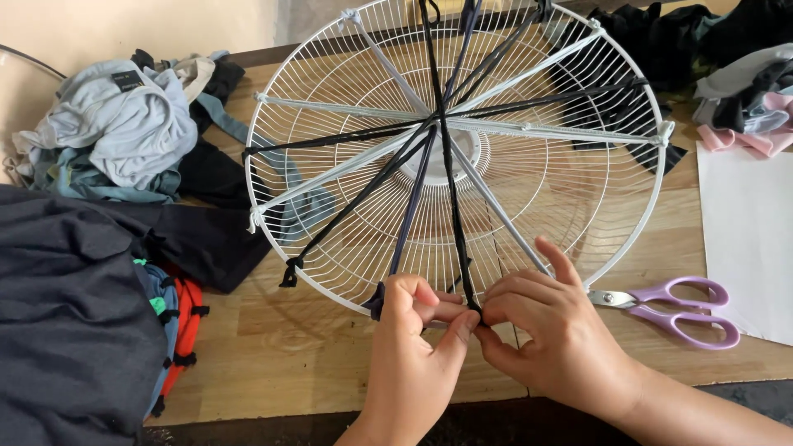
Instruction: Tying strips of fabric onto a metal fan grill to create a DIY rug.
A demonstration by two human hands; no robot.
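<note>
Pinching together at the near rim of the round white wire fan guard (570,206): left hand (413,347) and right hand (545,330), fingertips meeting and grasping the end of a black fabric strip (450,190) right where it is crossing the wire edge. Stretching from that pinch up through the guard's hub to the far rim, that strip; crossing it like spokes, more black, navy and white fabric strips (372,103), knotted around the rim. Lying flat on the light wooden tabletop (281,355), the guard, its near edge touching both hands. Resting just right of the right hand, pale purple-handled scissors (677,307), blades pointing left toward the knuckles. Sitting beyond the scissors at the right edge, a white paper sheet (747,239). Heaping at the far left, pale blue and grey crumpled clothes (116,124); spreading at the near left, dark grey cloth (66,314) over an orange and blue bundle (178,322). Piling at the far right, black, grey and pink garments (735,91).
</note>
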